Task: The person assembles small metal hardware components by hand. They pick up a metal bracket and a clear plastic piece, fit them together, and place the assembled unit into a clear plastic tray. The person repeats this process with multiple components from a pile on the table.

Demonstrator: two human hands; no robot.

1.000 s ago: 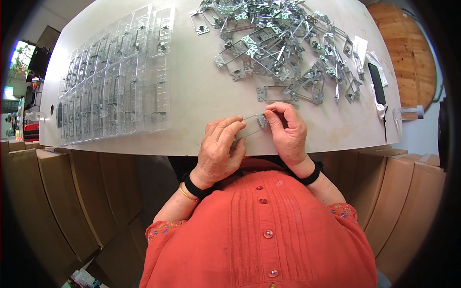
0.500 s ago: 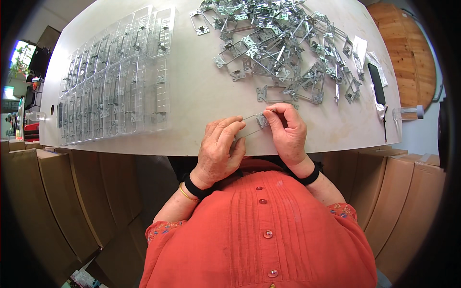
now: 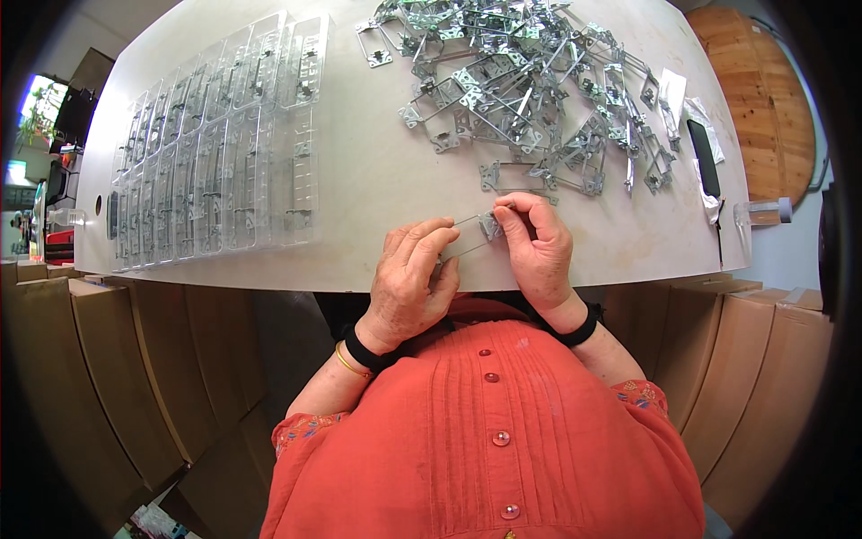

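Between my hands, near the table's front edge, is a metal bracket (image 3: 489, 226) with a flat plate at its right end and two thin rods running left. My left hand (image 3: 416, 274) is closed around the rod end, which its fingers partly hide. The thumb and forefinger of my right hand (image 3: 539, 242) pinch at the plate end; a small dark bit shows at the fingertips, too small to name. Just beyond lies a large heap of similar metal brackets (image 3: 521, 90), tangled together.
Clear plastic trays (image 3: 301, 175) holding metal parts stand in rows on the left of the white table (image 3: 359, 171). At the right edge lie a dark phone-like slab (image 3: 705, 157) and white wrappers (image 3: 672, 90). Cardboard boxes (image 3: 117, 359) stand below the table on both sides.
My right fingers have shifted very slightly at the plate end. Otherwise both hands and the bracket stay in place.
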